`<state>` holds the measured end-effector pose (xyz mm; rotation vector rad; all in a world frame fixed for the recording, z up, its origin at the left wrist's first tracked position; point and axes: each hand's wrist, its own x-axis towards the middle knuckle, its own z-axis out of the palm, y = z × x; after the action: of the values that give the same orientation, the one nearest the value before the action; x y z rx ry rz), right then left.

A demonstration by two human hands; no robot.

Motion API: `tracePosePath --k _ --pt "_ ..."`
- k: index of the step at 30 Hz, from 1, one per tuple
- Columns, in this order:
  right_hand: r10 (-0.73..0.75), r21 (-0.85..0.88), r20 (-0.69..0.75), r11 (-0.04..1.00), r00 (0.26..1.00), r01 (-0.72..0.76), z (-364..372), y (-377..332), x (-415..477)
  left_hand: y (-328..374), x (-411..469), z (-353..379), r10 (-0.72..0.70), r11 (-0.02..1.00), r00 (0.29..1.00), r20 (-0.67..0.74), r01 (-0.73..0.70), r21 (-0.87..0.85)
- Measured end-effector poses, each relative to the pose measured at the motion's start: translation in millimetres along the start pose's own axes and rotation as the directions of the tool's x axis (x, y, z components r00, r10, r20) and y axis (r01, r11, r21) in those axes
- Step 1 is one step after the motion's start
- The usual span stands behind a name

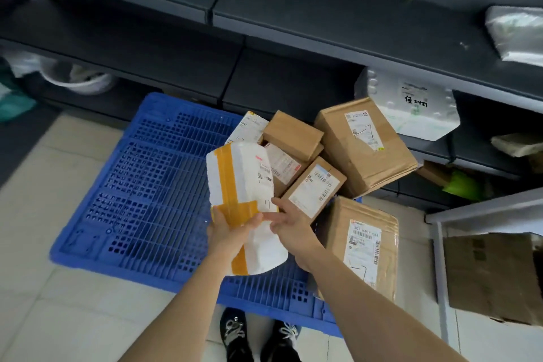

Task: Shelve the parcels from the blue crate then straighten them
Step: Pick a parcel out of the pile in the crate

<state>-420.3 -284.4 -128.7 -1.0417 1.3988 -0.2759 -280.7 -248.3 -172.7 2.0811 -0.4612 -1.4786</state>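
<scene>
**Blue crate, tiled floor, dark shelving**

Blue crate (147,185) sits low on pale floor tiles (58,317), against dark metal shelves (293,9). Six parcels (364,147), mostly brown card, are piled at its right end. A seventh, the white parcel (244,182) banded with yellow tape, is held above the crate. Left hand (232,232) grips its lower part, fingers wrapped round. Right hand (291,225) rests fairly straight fingers against its right edge. One white mailer (411,109) is on a shelf.

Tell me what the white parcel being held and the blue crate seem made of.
White parcel: apparently soft foam or plastic wrap, matte and puffy, bound with yellow tape. Blue crate: probably rigid moulded plastic, given its even colour and slotted grid.
</scene>
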Motion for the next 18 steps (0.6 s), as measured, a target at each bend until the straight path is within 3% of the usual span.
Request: tracePosePath --k 3,6,11,15,18 --pt "0.004 0.018 0.08 1.0 0.997 -0.005 19.3 0.6 3.2 -26.2 7.4 -18.2 0.004 1.0 1.0 0.019 -0.003 -0.014" --pt "0.005 0.007 0.102 1.0 0.995 -0.006 40.5 2.4 5.7 -45.7 8.3 -39.0 -0.017 0.991 1.0 0.003 0.018 -0.132" --pt "-0.115 -0.221 -0.087 0.971 0.99 0.093 67.6 3.8 8.8 -58.3 -12.2 -78.1 -0.013 0.903 0.998 0.059 0.037 -0.427" --pt "-0.057 -0.227 0.015 0.972 0.998 0.059 92.2 -9.2 4.3 -63.2 -33.0 -111.0 0.059 0.819 0.998 0.008 -0.044 -0.572" --pt "-0.138 -0.194 0.102 0.969 0.985 0.156 116.7 -25.6 -8.0 -62.5 -54.2 -132.2 0.1 0.766 0.993 -0.065 -0.119 -0.631"
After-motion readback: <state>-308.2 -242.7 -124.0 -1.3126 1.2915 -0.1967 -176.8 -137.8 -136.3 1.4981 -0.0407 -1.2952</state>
